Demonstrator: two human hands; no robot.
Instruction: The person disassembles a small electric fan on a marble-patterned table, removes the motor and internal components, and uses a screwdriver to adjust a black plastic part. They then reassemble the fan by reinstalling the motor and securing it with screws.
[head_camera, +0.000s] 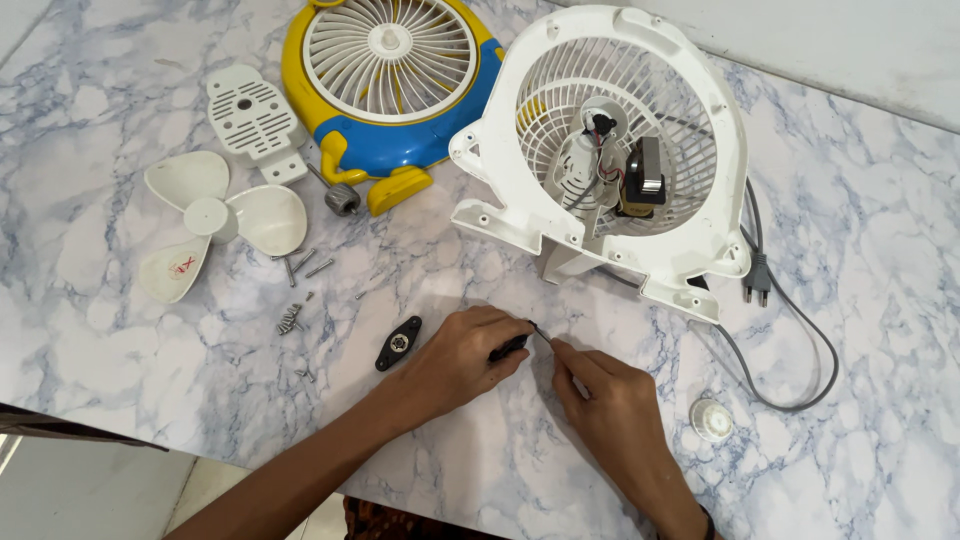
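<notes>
head view: left hand (462, 358) curled round a small dark part (510, 347), fingers closed on it w/ a thin dark tip poking out toward the right hand (610, 410); right thumb + forefinger pressed together, pinching at that tip, the other fingers tucked. both hands rest on the marble table (880, 230), just in front of the white fan housing (600, 150), which lies w/ motor (640, 178) and wires showing. step in hand, by my read: fiddly work on the small part, mid-teardown of the fan; next move prob needs a steady pinch + a slow pull or twist, can't tell which. black oval bracket (398, 343) sits just left of the left hand, loose screws (290, 318) further left, blade (215, 220) and small vented cover (252, 120) beyond, yellow-blue grille (390, 80) at the top. grey cord (800, 330) and plug (757, 280) loop on the right, round white knob (711, 420) near the right wrist. table edge close at bottom left; open room mostly between the hands and the near edge, tight toward the housing.
</notes>
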